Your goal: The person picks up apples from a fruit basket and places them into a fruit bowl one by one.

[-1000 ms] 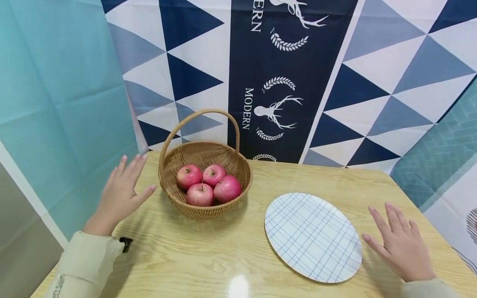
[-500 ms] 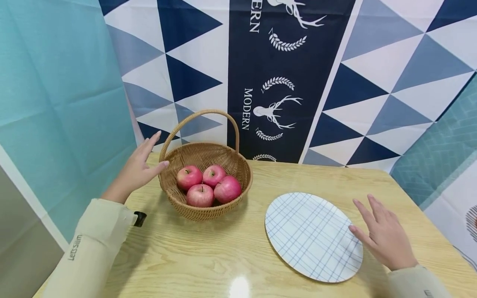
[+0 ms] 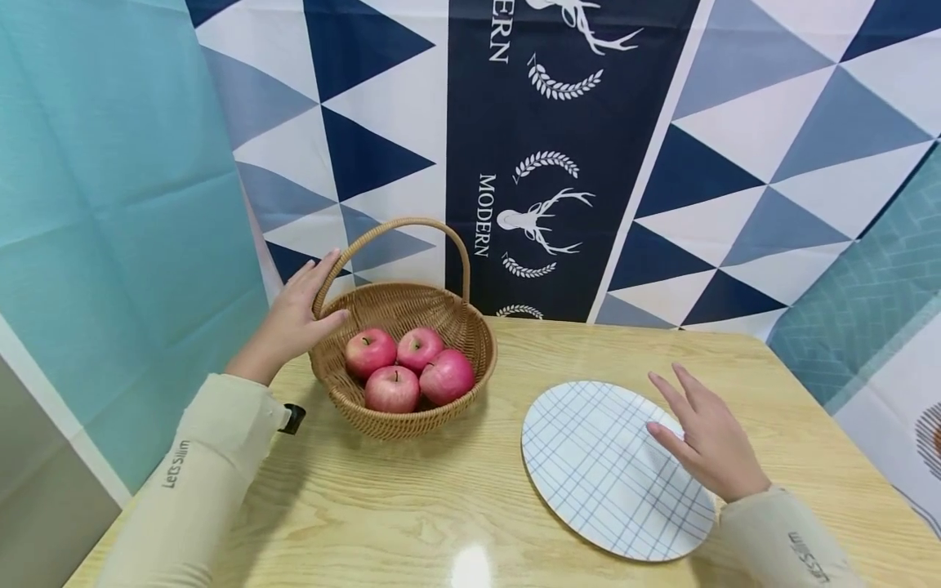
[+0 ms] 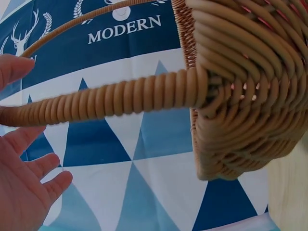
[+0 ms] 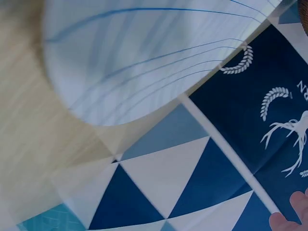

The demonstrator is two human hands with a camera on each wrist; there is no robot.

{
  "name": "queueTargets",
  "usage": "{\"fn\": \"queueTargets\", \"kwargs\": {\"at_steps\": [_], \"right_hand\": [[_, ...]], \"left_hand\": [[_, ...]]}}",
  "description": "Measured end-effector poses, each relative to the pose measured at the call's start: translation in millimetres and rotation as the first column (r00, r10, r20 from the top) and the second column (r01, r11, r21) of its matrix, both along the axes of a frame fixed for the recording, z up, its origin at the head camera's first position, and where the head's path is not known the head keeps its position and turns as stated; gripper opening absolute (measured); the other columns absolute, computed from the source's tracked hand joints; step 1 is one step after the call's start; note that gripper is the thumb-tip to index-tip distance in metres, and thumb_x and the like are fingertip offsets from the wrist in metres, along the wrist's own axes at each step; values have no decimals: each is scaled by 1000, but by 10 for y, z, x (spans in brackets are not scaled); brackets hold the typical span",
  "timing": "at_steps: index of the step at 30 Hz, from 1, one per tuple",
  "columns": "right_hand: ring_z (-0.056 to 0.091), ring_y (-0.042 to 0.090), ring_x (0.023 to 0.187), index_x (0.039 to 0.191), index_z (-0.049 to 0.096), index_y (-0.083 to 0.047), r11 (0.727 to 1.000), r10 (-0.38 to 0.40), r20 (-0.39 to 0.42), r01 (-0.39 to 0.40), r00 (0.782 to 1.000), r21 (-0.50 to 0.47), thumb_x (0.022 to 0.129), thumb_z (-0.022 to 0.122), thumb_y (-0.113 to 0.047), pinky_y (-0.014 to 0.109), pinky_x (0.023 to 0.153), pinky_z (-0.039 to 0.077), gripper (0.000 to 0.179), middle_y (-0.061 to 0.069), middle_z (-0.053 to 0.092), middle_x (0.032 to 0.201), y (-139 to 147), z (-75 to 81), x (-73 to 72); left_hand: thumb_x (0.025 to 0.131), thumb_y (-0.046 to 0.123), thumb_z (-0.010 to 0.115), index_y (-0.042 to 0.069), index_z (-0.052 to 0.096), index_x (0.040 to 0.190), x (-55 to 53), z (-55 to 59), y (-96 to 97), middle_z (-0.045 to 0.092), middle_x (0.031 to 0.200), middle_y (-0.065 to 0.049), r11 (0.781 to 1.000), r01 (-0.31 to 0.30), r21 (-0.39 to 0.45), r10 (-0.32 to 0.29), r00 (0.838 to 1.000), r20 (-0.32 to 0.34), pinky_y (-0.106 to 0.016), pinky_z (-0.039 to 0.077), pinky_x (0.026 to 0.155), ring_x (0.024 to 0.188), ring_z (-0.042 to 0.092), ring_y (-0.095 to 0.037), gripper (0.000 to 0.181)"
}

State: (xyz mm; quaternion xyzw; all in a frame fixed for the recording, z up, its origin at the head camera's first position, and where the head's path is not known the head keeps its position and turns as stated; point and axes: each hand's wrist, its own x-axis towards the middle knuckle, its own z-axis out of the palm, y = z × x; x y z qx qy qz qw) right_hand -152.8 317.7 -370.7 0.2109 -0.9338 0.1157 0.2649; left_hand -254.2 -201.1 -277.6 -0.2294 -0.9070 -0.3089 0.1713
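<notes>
A brown wicker basket (image 3: pixel 400 425) stands on the table, holding several red apples (image 3: pixel 392 389). My left hand (image 3: pixel 294 314) is at the left side of its arched handle (image 3: pixel 430 221), fingers extended and thumb spread apart. The left wrist view has the handle (image 4: pixel 134 96) passing between the thumb and the other fingers (image 4: pixel 43 166), which are not curled round it. Over the right part of a round white plate (image 3: pixel 603 465) with blue grid lines hovers my right hand (image 3: pixel 709 441), its fingers spread and holding nothing. Only fingertips (image 5: pixel 288 221) of it show in the right wrist view.
The light wooden table (image 3: pixel 397 506) meets a patterned blue and white cloth (image 3: pixel 390 98) behind the basket. A turquoise cloth (image 3: pixel 125 204) hangs at the left, close to my left arm. Bare wood lies between basket and plate.
My left hand has moved right and forward to the basket handle. My right hand has moved left and forward, from beside the plate to above it. Basket, apples and plate stay put.
</notes>
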Motion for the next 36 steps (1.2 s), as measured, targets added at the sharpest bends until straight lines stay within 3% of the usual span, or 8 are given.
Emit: {"fn": "queueTargets", "kwargs": {"at_steps": [3,6,13,17,20,24,27,36], "right_hand": [[39,54,120,149,34,-16,1000,8,23,-8,1000,6,94,55,-41,65,97,30,64,31,33,144,-85,49,-62],[39,53,122,147,36,-14,1000,15,54,-16,998,2,93,57,-39,67,94,32,64,30,33,144,-170,97,-120],[35,52,127,145,38,-8,998,64,194,-57,979,-41,92,58,-36,69,95,30,63,29,31,146,-427,248,-240],[31,50,131,145,36,-5,991,118,298,-95,947,-89,92,60,-34,67,99,27,65,28,30,148,-601,363,-308],[30,48,133,145,36,-4,987,154,346,-130,926,-91,92,60,-36,66,101,27,67,26,30,149,-735,459,-367],[31,46,134,146,36,-5,980,196,360,-192,912,-49,92,60,-38,64,102,27,68,24,32,149,-928,581,-458],[35,45,132,146,37,-6,968,231,352,-250,907,8,90,63,-38,62,102,29,70,24,35,147,-1078,634,-528],[43,43,127,143,43,-6,934,296,373,-348,879,78,85,69,-37,59,99,36,71,24,43,141,-1451,687,-684]], "left_hand": [[87,13,62,13,23,152,-14,-2,15,29,152,-19,1000,9,-10,-9,999,-34,-67,16,105,141,16,-41,76],[86,4,61,9,21,152,13,33,54,25,153,-21,1000,21,-5,-21,1000,6,-66,21,104,139,18,-44,77],[80,-12,56,10,15,151,28,41,45,31,148,-26,999,45,-14,-45,999,20,-60,40,86,131,29,-50,86],[79,-14,57,14,12,152,44,53,44,44,138,-30,997,31,-67,-30,999,22,-50,49,68,84,57,-42,91],[77,-18,55,15,10,153,42,47,49,57,124,-28,995,57,-79,-55,998,24,-37,43,53,55,48,-27,94],[73,-23,51,15,12,152,48,28,54,64,114,-24,993,96,-63,-96,995,5,-31,40,52,63,54,-34,96],[74,-24,49,16,14,152,72,21,63,66,109,-23,994,92,-62,-92,996,-4,-31,40,54,84,57,-43,95],[76,-18,53,17,19,151,150,45,121,67,104,-17,985,45,-164,-52,998,-37,-34,42,58,73,57,-31,90]]}}
